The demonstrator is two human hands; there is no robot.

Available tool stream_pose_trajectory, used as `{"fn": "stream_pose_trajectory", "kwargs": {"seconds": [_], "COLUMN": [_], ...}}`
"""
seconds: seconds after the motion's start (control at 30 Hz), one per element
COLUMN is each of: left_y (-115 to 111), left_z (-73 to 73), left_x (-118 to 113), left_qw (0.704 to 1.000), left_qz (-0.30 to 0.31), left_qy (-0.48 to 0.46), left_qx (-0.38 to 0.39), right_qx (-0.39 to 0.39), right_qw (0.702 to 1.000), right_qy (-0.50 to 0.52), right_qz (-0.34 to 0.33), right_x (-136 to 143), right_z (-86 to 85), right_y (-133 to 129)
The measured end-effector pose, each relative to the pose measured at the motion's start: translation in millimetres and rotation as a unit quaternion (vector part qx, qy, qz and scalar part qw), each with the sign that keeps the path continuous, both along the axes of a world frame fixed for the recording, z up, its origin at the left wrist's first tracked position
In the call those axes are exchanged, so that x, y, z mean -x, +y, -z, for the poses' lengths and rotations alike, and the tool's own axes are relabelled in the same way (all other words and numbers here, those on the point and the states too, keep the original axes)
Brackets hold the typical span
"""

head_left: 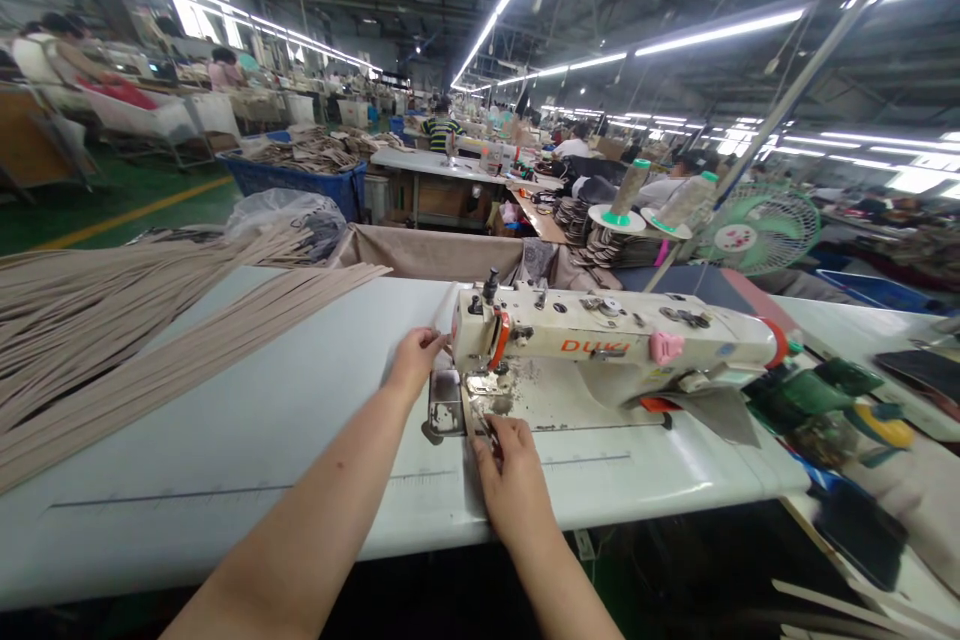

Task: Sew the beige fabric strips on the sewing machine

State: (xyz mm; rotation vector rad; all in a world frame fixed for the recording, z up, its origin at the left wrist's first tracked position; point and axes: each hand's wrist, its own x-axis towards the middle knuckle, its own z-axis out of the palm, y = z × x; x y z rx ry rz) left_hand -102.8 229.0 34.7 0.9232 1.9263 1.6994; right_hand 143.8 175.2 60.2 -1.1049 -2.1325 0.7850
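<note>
A cream sewing machine point(592, 345) with orange lettering stands on the pale table. My left hand point(415, 357) is at the left side of its head, fingertips pinched together by the end of a thin strip; the grip is partly hidden. A narrow beige strip point(469, 420) runs from the needle area toward the table's front edge. My right hand point(513, 470) is closed around a small dark metal tool, which looks like scissors or snips point(491, 435), in front of the needle plate and beside the strip.
Long beige strips point(150, 335) lie across the table's left side. Behind the machine is a fabric-lined bin point(435, 253). Thread cones point(628, 190) and a green fan point(761, 228) stand at the back right. Other people sit at distant machines. A blue tub point(292, 182) holds fabric pieces.
</note>
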Motion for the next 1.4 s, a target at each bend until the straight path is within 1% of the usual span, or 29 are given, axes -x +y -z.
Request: {"fn": "stream_pose_trajectory", "kwargs": {"seconds": [0.1, 0.17, 0.2, 0.27, 0.33, 0.43, 0.5, 0.53, 0.6, 0.73, 0.83, 0.93, 1.03, 1.1, 1.2, 1.23, 1.27, 1.3, 1.33, 1.37, 1.4], "left_y": [-16.0, -29.9, -37.8, -54.9, -73.1, -99.9, -116.0, -123.3, -136.6, -158.1, -171.2, -183.2, -194.3, -200.9, -210.3, -213.8, -217.6, -221.7, -226.4, -231.4, -236.9], "left_z": [3.3, 3.7, 3.3, 1.9, 0.4, -1.2, -2.3, -3.3, -5.9, -11.5, -11.3, -8.9, -8.8, -10.2, -12.7, -13.7, -14.8, -16.3, -17.9, -19.6, -21.0], "left_x": [-6.4, -10.8, -13.0, -17.1, -20.7, -24.5, -26.1, -26.9, -28.7, -32.9, -35.0, -35.9, -37.1, -37.5, -34.6, -32.2, -29.0, -25.1, -20.5, -15.1, -9.1], "left_qw": [0.997, 0.992, 0.988, 0.982, 0.977, 0.977, 0.980, 0.981, 0.984, 0.990, 0.992, 0.993, 0.994, 0.995, 0.996, 0.997, 0.998, 0.999, 0.999, 0.999, 0.999], "left_qz": [-0.016, -0.016, -0.014, -0.012, -0.015, -0.021, -0.021, -0.019, -0.013, -0.012, -0.013, -0.005, 0.000, -0.002, -0.004, -0.005, -0.005, -0.004, -0.002, 0.002, 0.010], "left_qy": [-0.071, -0.112, -0.130, -0.160, -0.176, -0.177, -0.167, -0.161, -0.145, -0.106, -0.088, -0.072, -0.061, -0.059, -0.058, -0.053, -0.048, -0.042, -0.038, -0.036, -0.039], "left_qx": [-0.035, -0.064, -0.078, -0.104, -0.119, -0.118, -0.109, -0.105, -0.100, -0.094, -0.092, -0.090, -0.087, -0.086, -0.073, -0.059, -0.042, -0.024, -0.005, 0.013, 0.030], "right_qx": [-0.001, 0.014, 0.032, 0.100, 0.204, 0.353, 0.415, 0.433, 0.454, 0.470, 0.474, 0.477, 0.471, 0.459, 0.434, 0.416, 0.377, 0.313, 0.225, 0.120, 0.014], "right_qw": [0.998, 0.996, 0.995, 0.987, 0.965, 0.911, 0.880, 0.870, 0.858, 0.846, 0.842, 0.837, 0.835, 0.840, 0.853, 0.864, 0.887, 0.919, 0.954, 0.980, 0.991], "right_qy": [0.058, 0.075, 0.080, 0.092, 0.112, 0.152, 0.175, 0.185, 0.199, 0.212, 0.211, 0.206, 0.200, 0.194, 0.184, 0.179, 0.164, 0.133, 0.087, 0.027, -0.040], "right_qz": [-0.011, -0.036, -0.051, -0.085, -0.119, -0.151, -0.150, -0.146, -0.138, -0.134, -0.144, -0.171, -0.202, -0.215, -0.224, -0.220, -0.211, -0.198, -0.180, -0.156, -0.126], "right_x": [1.5, 5.5, 8.1, 14.5, 22.3, 35.3, 43.3, 46.8, 53.0, 65.2, 75.3, 83.7, 88.8, 90.4, 88.1, 85.2, 80.9, 75.2, 68.2, 60.1, 51.4], "right_z": [-2.2, -7.2, -9.9, -13.3, -13.1, -6.9, -2.1, -0.1, 2.9, 5.8, 5.1, 0.3, -6.0, -8.7, -9.8, -10.0, -10.4, -10.9, -11.4, -11.8, -11.8], "right_y": [-1.2, -3.8, -5.4, -8.8, -11.6, -13.6, -13.9, -13.8, -12.9, -8.4, -5.0, -4.6, -7.2, -9.2, -10.9, -11.0, -10.9, -10.7, -10.3, -9.8, -9.2]}}
